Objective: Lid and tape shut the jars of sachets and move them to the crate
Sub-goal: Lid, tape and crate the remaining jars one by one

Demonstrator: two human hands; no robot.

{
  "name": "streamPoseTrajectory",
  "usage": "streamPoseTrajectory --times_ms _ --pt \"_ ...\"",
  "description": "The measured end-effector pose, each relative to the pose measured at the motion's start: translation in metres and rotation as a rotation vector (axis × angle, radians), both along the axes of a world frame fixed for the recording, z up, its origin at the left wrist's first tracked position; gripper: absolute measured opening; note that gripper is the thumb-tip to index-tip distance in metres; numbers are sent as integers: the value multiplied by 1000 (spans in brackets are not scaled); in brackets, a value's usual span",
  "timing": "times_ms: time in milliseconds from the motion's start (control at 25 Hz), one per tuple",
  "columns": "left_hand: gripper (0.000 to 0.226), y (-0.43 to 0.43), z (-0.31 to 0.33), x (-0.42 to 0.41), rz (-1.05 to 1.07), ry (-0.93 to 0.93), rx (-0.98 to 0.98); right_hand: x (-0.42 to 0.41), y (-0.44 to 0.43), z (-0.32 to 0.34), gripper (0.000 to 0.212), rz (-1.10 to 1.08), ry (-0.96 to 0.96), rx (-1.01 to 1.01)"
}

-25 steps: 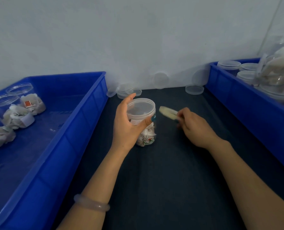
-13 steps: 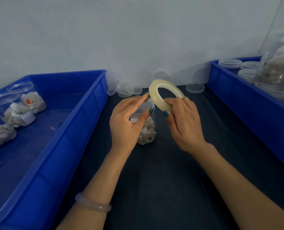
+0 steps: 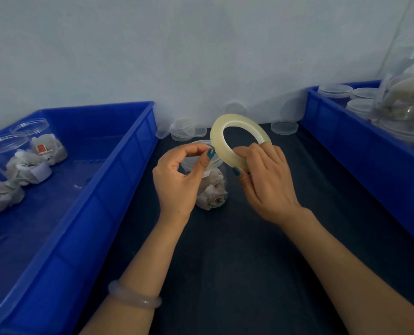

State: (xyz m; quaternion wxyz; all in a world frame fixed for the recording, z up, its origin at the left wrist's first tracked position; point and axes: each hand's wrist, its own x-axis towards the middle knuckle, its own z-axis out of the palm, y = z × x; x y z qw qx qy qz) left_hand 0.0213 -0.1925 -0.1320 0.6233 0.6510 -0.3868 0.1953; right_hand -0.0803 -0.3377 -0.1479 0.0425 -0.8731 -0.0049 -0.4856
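A clear lidded jar of sachets (image 3: 213,189) stands on the dark table (image 3: 237,250) at the centre, partly hidden by my hands. My right hand (image 3: 265,182) grips a pale roll of tape (image 3: 221,131), held upright just above and right of the jar. My left hand (image 3: 181,176) hovers in front of the jar's lid with thumb and forefinger pinched together at the roll's left edge; whether a tape end lies between them cannot be told. The blue crate (image 3: 119,170) on the left holds several lidded jars of sachets (image 3: 29,165).
A second blue crate (image 3: 346,141) at the right holds several clear jars and a large bag of sachets (image 3: 409,97). Loose clear lids (image 3: 284,127) and small containers (image 3: 184,131) lie along the white wall behind the jar.
My right hand lifted the tape roll from the table and turned it upright above the jar. My left hand left the jar's side and brought pinched fingers to the roll's edge.
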Motion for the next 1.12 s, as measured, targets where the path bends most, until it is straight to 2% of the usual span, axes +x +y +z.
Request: streamPoseTrajectory --times_ms 160,280,440,520,600,680,720,880,1040,1120 --pt "8 -1 3 -4 -26 -17 64 0 0 2 22 -42 -35 -37" --pt "5 -5 3 -10 -60 -138 90 -1 -4 3 25 -111 -32 10" --pt "7 -7 -1 -12 -33 -186 89 0 -3 3 27 -160 -11 67" --pt "19 -5 -1 -12 -1 -184 59 -1 -2 4 26 -167 -20 62" --pt "46 -3 -1 -13 41 -216 53 -3 -1 6 24 -163 -26 19" --pt "59 -4 -1 -14 89 -262 99 -3 1 7 22 -141 -31 -52" --pt "55 -4 -1 -14 107 -274 117 -3 1 7 21 -135 -34 -90" --pt "17 -3 -1 -8 169 -334 97 -2 2 6 23 -150 -38 -152" --pt "12 -1 -1 -6 272 -430 129 -4 -5 5 18 -205 -49 -146" --pt "11 2 0 -5 346 -449 150 -5 -8 5 26 -282 -92 -151"
